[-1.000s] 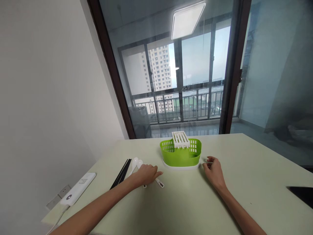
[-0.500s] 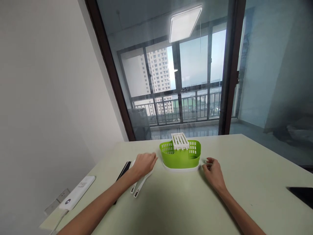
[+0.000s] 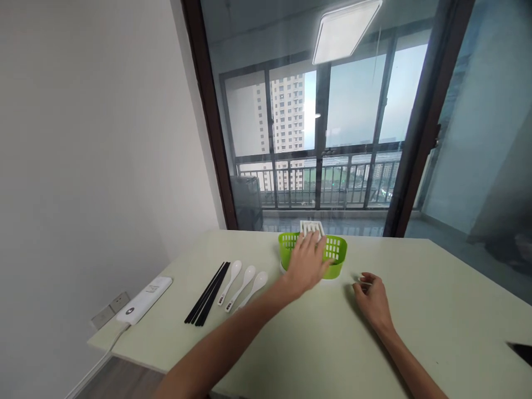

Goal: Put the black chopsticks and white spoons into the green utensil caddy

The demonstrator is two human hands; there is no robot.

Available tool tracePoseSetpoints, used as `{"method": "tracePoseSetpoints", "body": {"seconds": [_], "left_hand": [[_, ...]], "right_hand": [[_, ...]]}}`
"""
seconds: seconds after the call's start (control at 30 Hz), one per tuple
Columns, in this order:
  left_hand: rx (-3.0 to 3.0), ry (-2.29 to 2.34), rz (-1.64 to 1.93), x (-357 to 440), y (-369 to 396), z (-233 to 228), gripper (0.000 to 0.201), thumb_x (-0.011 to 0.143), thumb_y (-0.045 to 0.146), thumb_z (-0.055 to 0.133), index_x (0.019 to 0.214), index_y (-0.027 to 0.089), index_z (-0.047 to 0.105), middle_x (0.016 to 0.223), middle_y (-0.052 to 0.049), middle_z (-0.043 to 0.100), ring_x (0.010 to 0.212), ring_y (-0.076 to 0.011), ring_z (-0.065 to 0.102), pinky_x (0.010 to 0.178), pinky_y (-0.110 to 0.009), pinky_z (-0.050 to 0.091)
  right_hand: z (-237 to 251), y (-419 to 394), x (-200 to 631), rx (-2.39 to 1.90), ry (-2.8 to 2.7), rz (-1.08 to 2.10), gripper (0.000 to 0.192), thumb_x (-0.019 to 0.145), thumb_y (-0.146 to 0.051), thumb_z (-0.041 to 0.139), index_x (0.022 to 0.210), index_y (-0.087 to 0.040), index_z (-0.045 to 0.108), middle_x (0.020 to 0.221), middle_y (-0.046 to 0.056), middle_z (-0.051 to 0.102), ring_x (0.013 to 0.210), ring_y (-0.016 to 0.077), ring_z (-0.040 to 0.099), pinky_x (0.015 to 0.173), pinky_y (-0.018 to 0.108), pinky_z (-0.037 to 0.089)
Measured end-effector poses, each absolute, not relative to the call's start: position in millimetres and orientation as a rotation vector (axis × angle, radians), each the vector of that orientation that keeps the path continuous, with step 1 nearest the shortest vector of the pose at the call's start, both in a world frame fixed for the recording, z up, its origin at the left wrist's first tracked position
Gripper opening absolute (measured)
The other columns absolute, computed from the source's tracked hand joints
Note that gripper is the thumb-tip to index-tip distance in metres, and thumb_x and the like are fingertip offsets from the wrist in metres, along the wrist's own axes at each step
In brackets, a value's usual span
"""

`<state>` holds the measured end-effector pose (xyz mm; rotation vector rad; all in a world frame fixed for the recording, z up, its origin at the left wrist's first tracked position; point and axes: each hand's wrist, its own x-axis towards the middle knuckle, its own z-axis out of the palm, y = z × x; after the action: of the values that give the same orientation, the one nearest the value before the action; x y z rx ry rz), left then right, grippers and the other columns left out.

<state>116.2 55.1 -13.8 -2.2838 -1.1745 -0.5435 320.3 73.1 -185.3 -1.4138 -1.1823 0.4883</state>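
Observation:
My left hand [image 3: 306,261] reaches over the front of a green plastic basket [image 3: 336,269] with pierced sides. Its fingers are stretched and apart, the tips at a white slotted rack [image 3: 311,226] on top of the basket. Whether they touch the rack I cannot tell. The hand hides the basket's middle. To the right of the basket, my right hand [image 3: 373,302] rests by the table surface, fingers loosely curled with a gap to the thumb; I see nothing held. Left of the basket lie three white spoons [image 3: 246,280] and several black chopsticks [image 3: 210,293].
A white power strip [image 3: 145,300] with a cable lies along the left edge of the pale table [image 3: 299,343], near the wall. Behind the table stands a glass sliding door with a dark frame [image 3: 421,138]. A dark object [image 3: 521,352] shows at the right edge.
My left hand has moved right, from above the spoons to the basket's rack, and its fingers have opened out. The spoons are now uncovered. My right hand keeps its place; the view has turned slightly.

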Motion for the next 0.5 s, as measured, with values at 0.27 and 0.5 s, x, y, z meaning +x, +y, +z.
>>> {"method": "tracePoseSetpoints", "body": {"seconds": [0.27,0.5], "left_hand": [[-2.242,-1.355,-0.509,-6,100,14,0.043,0.105,0.038,0.04,0.136,0.012,0.051,0.147,-0.016,0.056,0.142,-0.0261,0.045,0.121,-0.046,0.029],[-2.242,-1.439,-0.494,-102,111,29,0.048,0.104,0.039,0.037,0.144,0.014,0.046,0.15,-0.016,0.053,0.142,-0.0279,0.045,0.119,-0.047,0.032]], "right_hand": [[-186,76,317,-1.413,-1.161,0.507,0.047,0.076,-0.039,0.061,0.116,-0.018,0.048,0.107,0.008,0.057,0.082,0.0227,0.064,0.077,0.038,0.053],[-188,77,317,-1.421,-1.161,0.5,0.047,0.076,-0.039,0.062,0.116,-0.018,0.049,0.106,0.008,0.057,0.082,0.0216,0.064,0.077,0.037,0.053]]}}
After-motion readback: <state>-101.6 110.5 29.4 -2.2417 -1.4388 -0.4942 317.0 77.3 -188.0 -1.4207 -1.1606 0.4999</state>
